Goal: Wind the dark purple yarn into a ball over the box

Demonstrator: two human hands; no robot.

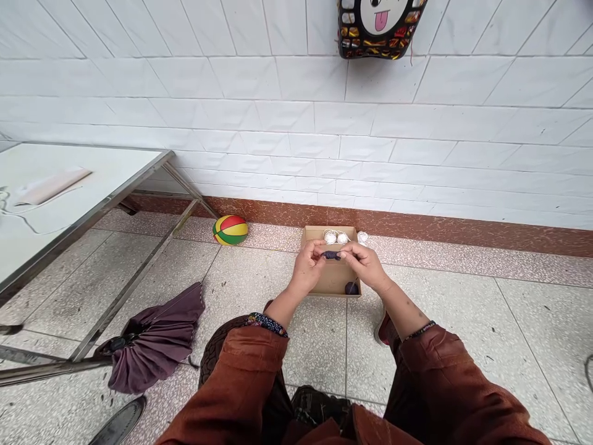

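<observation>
Between my two hands is a small dark blue piece of yarn work [331, 255], stretched sideways over a cardboard box. My left hand [309, 267] pinches its left end with thumb and fingers. Its right end is in the closed fingers of my right hand [365, 266]. Whether a hook or needle is in it, I cannot make out. Below, the shallow cardboard box [331, 283] stands on the floor, with a dark ball of yarn [352, 288] in its near right corner. A strand rises from that ball toward my right hand. White yarn balls [341, 238] sit at the box's far side.
Another white ball [362, 237] is by the box's far right corner. A striped ball [230, 230] rests near the wall. On the left are a metal-framed table [115, 179] and a folded purple umbrella [160, 340]. A black basket [380, 48] hangs on the tiled wall.
</observation>
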